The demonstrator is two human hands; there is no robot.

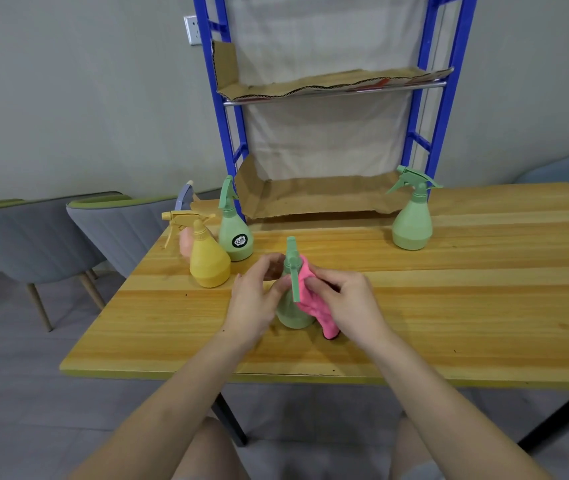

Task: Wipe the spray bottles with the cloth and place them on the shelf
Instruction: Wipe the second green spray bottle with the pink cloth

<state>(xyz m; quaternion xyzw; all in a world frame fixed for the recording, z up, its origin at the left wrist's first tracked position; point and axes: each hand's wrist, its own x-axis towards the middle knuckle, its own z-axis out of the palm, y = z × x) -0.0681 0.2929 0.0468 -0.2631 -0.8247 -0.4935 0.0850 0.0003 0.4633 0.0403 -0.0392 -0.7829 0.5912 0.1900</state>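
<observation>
Left hand (255,299): I am gripping the neck of the green bottle (291,315), keeping it upright at mid-surface (449,289).
Right hand (342,299): I am pinching the cloth (324,323), pressing it against that bottle's right side.
Others: yellow bottle (208,261) and labelled bottle (236,237) are standing left; far bottle (412,223) is standing beside the shelf (328,192).

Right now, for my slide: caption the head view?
Left hand steadies a pale green plastic spray bottle; right hand wipes it with a pink cloth.
</observation>
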